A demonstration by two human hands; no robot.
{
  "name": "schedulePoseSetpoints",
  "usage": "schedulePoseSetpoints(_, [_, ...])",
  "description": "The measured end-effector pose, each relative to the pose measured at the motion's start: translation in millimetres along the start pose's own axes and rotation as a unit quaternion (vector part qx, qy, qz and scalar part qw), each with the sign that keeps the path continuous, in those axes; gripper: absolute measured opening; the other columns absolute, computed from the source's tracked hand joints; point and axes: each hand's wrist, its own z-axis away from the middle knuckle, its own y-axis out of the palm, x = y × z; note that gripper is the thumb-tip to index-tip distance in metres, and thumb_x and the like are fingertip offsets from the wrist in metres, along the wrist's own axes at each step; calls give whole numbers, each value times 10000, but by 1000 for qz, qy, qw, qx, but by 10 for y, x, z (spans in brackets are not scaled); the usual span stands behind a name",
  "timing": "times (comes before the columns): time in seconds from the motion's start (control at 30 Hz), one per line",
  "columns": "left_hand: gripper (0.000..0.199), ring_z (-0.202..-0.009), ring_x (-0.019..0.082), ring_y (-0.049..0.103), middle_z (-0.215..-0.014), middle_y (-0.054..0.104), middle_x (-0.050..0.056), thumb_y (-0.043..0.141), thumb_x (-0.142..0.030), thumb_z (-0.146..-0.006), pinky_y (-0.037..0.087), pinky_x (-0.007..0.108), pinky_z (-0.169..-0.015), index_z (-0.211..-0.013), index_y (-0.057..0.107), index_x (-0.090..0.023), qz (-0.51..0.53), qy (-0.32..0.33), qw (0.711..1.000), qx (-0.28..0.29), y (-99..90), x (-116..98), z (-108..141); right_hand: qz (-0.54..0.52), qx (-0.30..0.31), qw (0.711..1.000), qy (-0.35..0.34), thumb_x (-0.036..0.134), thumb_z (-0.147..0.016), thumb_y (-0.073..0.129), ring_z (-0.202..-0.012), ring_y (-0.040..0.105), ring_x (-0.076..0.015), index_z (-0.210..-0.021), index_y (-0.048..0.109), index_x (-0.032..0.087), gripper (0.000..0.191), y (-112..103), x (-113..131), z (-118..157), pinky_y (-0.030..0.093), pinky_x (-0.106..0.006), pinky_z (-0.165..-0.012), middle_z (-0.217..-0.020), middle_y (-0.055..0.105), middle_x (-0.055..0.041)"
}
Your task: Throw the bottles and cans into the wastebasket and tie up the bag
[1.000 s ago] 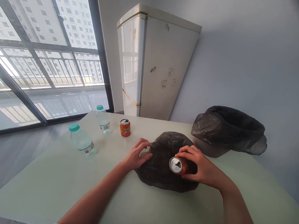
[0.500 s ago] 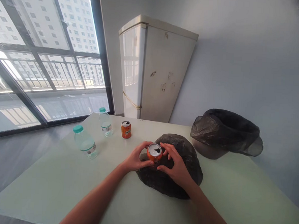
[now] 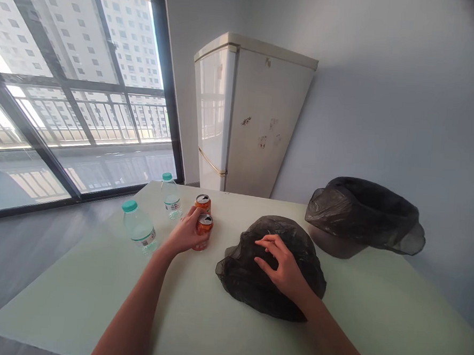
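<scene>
My left hand (image 3: 186,230) is wrapped round an orange soda can (image 3: 205,225) with an opened top, upright at the left of the table. Just behind it stands a second orange soda can (image 3: 203,201), partly covered by my fingers and the first can. My right hand (image 3: 280,263) hovers with fingers apart and nothing in them, over a crumpled black plastic bag (image 3: 250,291) on the table. Left of the cans are two clear bottles with teal caps, a nearer bottle (image 3: 139,228) and a farther bottle (image 3: 171,197).
A bin lined with a black bag (image 3: 347,211) stands at the table's (image 3: 204,325) right rear, by the wall. Behind the table is a white fridge (image 3: 264,120). Large glass windows (image 3: 85,93) lie to the left.
My left hand has carried the soda can leftward, from above the black bag to beside the other can. My right hand has let go of it and stays over the bag.
</scene>
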Motion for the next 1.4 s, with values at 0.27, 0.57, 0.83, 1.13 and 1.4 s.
schedulePoseSetpoints(0.27, [451, -912, 213, 668, -1259, 585, 74, 609, -230, -794, 530, 353, -814, -1244, 591, -245, -21, -5, 1000, 14, -142, -29, 36, 35, -19, 999, 2, 386, -1014, 584, -1150, 630, -253, -1278, 674, 285, 297, -76, -59, -9, 554, -455, -1039, -1310, 565, -95])
schedulePoseSetpoints(0.57, [164, -695, 187, 588, -819, 625, 28, 572, -309, -890, 399, 315, -641, -753, 577, -219, -88, -34, 995, -40, -72, -154, -1, 43, -5, 999, 14, 394, -1027, 563, -1140, 632, -249, -1304, 654, 303, 306, -100, -51, 1, 546, -463, -1044, -1332, 556, -87])
schedulePoseSetpoints(0.83, [266, -669, 187, 555, -761, 645, 28, 524, -292, -909, 317, 314, -621, -658, 565, -215, -141, -100, 981, -85, -133, -198, 23, 53, -18, 998, 7, 362, -1023, 561, -1125, 636, -250, -1283, 659, 292, 286, -138, -67, -10, 546, -462, -1039, -1299, 579, -85])
schedulePoseSetpoints(1.13, [157, -719, 216, 613, -842, 709, 16, 561, -235, -846, 355, 329, -638, -743, 679, -243, -147, -127, 979, -60, -106, -195, 25, 118, -141, 983, -7, 377, -1033, 543, -1026, 645, -259, -1173, 681, 254, 231, -385, -75, -49, 537, -444, -955, -1132, 669, -87])
schedulePoseSetpoints(1.4, [118, -1109, 320, 590, -1191, 645, 113, 679, -294, -907, 453, 474, -963, -992, 746, -245, -135, 80, 945, -287, -78, -288, 33, 195, -200, 946, 167, 444, -1085, 246, -1181, 597, -305, -1178, 681, 186, 514, -652, -438, -31, 375, -521, -1120, -1175, 703, -139])
